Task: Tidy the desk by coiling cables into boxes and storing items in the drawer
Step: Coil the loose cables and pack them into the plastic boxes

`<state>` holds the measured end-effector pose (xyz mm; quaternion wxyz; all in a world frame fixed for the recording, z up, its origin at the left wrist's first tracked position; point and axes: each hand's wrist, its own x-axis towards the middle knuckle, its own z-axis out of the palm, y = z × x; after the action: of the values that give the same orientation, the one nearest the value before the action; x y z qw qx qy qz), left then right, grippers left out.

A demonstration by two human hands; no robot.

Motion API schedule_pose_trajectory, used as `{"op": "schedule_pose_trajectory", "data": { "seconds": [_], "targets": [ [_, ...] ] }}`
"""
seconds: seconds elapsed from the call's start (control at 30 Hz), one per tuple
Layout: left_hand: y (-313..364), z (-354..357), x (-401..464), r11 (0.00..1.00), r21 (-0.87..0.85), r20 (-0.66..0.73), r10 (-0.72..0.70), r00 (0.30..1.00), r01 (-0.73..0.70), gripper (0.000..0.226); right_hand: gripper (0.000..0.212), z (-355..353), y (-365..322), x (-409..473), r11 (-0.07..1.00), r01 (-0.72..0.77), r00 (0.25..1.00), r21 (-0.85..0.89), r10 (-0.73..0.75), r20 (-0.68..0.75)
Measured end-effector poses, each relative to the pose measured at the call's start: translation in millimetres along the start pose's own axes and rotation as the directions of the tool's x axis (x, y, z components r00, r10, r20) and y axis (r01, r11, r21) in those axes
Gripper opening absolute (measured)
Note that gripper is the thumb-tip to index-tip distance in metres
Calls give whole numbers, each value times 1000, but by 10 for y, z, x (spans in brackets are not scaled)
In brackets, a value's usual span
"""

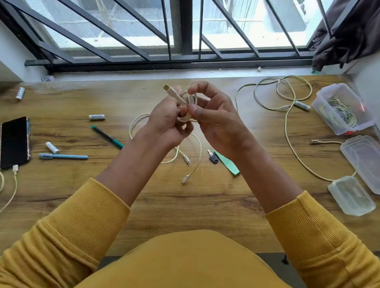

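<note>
Coiling step: the person winds a pale cable [189,107] into small loops held above the desk [202,192], between both hands.
Open box [343,109]: well to the right of the grip, already holding one coiled cable; the likely destination.
Loose tail [195,154]: hangs below the grip to the desk; it should feed up slack, without kinks.
Left hand [167,122]: fingers curled round the coil from below; it should clamp all turns together.
Right hand [213,118]: thumb and fingers pinch the coil's upper side; it should lay each new turn the same size.
Plug end [168,88]: juts up-left of the grip; best kept outside the loops.
</note>
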<state>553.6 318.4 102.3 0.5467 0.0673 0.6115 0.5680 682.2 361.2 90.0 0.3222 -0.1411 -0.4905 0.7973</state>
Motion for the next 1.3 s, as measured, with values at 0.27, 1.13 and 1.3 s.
{"op": "schedule_pose_trajectory", "data": {
  "seconds": [0.27,1.13,1.3],
  "targets": [
    [-99,41,2,963,43,-101,269,958,-266,39,19,51,64,40,936,36,976,-350,-108,-188],
    [-259,23,293,796,469,-323,558,764,-383,61,14,172,168,1,930,32,725,-365,-273,-632],
    [-282,97,16,540,531,-145,817,558,-653,48,11,225,31,41,985,-67,727,158,157,-668]
  ]
}}
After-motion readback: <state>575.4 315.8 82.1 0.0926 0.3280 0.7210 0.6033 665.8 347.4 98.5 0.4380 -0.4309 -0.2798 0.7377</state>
